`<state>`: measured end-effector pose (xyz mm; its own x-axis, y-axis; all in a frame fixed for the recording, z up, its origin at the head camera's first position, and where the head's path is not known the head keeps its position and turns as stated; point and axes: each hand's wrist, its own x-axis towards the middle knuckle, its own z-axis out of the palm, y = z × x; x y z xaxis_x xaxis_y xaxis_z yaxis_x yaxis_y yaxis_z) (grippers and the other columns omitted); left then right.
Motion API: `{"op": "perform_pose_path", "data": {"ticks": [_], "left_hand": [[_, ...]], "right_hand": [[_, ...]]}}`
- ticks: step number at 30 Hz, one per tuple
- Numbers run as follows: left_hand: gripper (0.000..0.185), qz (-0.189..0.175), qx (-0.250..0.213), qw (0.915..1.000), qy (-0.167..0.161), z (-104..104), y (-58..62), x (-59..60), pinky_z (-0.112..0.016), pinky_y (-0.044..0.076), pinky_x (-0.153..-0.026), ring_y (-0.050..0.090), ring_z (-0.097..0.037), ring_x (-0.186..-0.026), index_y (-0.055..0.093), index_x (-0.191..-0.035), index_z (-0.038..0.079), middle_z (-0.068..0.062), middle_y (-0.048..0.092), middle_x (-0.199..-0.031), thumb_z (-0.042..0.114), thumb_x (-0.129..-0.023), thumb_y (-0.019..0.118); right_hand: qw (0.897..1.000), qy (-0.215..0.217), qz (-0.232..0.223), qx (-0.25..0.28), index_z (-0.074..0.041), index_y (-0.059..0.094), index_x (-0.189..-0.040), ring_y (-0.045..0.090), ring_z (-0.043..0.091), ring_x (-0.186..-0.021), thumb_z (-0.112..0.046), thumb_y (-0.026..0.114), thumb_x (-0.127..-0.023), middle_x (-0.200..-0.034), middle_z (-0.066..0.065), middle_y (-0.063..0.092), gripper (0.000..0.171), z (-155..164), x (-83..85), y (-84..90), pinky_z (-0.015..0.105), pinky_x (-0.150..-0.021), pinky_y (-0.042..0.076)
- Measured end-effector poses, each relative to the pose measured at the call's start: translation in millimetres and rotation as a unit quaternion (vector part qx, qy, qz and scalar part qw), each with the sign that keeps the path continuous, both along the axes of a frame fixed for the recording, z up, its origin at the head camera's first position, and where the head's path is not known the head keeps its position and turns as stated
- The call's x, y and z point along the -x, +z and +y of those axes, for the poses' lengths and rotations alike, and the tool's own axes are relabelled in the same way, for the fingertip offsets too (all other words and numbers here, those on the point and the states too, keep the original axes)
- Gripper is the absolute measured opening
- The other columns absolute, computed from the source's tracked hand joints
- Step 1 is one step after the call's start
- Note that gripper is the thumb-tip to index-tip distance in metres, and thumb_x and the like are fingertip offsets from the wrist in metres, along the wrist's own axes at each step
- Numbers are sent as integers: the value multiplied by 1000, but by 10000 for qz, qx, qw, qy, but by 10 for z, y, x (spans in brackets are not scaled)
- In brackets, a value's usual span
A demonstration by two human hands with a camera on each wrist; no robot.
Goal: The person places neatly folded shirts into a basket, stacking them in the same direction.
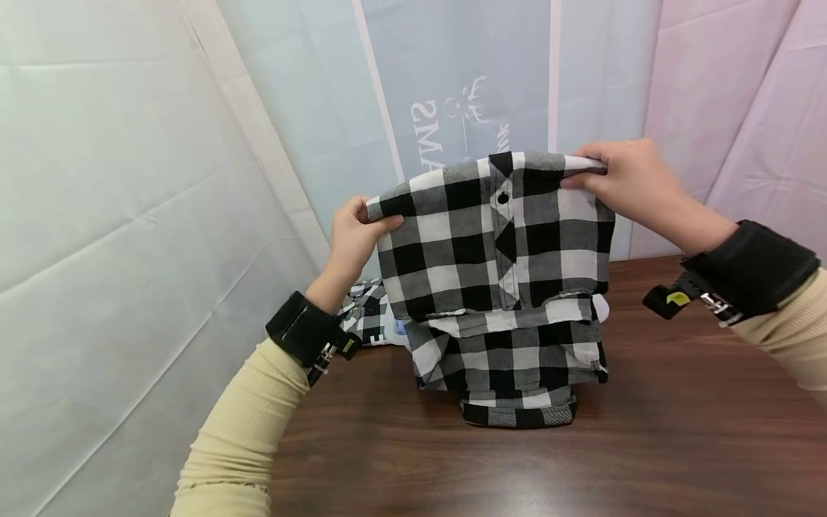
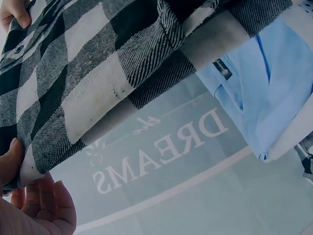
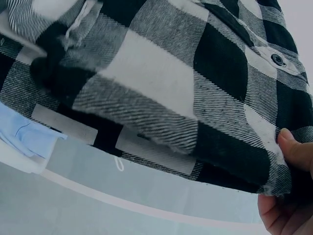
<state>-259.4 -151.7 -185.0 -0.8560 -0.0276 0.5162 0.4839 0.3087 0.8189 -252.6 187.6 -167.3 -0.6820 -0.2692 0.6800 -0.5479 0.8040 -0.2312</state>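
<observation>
The left hand [image 1: 354, 237] has its fingers curled round the left upper edge of a black, white and grey checked shirt [image 1: 497, 244], thumb on the near face and the other fingers behind the cloth; the left wrist view shows the thumb [image 2: 10, 159] pressed against the fabric's edge with the fingers folded below it. Just beyond that wrist, low on the wooden table [image 1: 678, 431], lies another checked garment [image 1: 365, 316] with a pale blue piece of cloth [image 2: 264, 93] beside it. Between the two hands the shirt hangs lifted, partly folded, its button placket [image 1: 504, 208] facing the person and its lower folds resting on the table. The right hand [image 1: 629, 179] pinches the right upper edge, held a little higher than the left, its fingertips [image 3: 296, 152] closed on the hem. Behind both hands hangs a pale printed backdrop [image 1: 452, 86].
</observation>
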Motion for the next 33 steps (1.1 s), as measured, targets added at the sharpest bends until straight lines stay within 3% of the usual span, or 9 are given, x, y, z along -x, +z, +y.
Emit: {"op": "perform_pose_path", "data": {"ticks": [7, 12, 18, 24, 28, 33], "left_hand": [[24, 55, -145, 9998, -151, -12, 28, -5, -22, 45, -65, 58, -7, -71, 55, -79, 13, 12, 60, -66, 0, -73, 74], [24, -21, -99, 9999, -70, 5, 62, 23, -22, 47, -67, 58, -8, -73, 57, -85, 10, 11, 61, -71, -1, -73, 74], [26, -252, 162, 9987, 404, 73, 294, 290, -22, 43, -65, 56, -9, -75, 56, -87, 7, 3, 62, -78, 0, -71, 76], [27, -325, 812, 9899, 1112, 129, 568, 540, -23, 37, -66, 49, -13, -79, 57, -97, 8, 1, 56, -85, 10, -76, 75], [23, -385, 1057, 9838, 1393, 139, 612, 662, -24, 35, -66, 45, -14, -78, 55, -90, 11, 2, 52, -83, 14, -78, 74], [26, -361, 1191, 9792, 1602, 155, 569, 786, -24, 33, -64, 43, -14, -74, 47, -77, 15, 4, 47, -76, 16, -78, 73]], "right_hand": [[9999, 88, 11, -53, -6, 68, -90, 45, 1, -44, -15, 68, -83, -63, 5, 63, 12, -2, -13, 25, 15, -46, 34], [9998, 26, 24, -195, -6, 66, -87, 43, 5, -44, -16, 68, -83, -62, 4, 60, 11, 4, 35, 38, 19, -46, 33], [9983, -64, -476, -338, -3, 59, -86, 40, 13, -49, -18, 60, -90, -67, 7, 55, 16, -11, 317, 210, 25, -47, 32], [9990, -321, -141, -270, 2, 59, -85, 43, 19, -56, -16, 62, -88, -74, 14, 58, 18, -83, 636, 454, 28, -52, 32], [9987, -418, -227, -202, 2, 59, -86, 43, 22, -61, -16, 64, -86, -76, 16, 58, 18, -130, 783, 516, 31, -55, 31], [9987, -449, -247, -1, 3, 62, -88, 42, 23, -62, -15, 65, -86, -85, 21, 62, 19, -178, 912, 488, 30, -55, 30]]}}
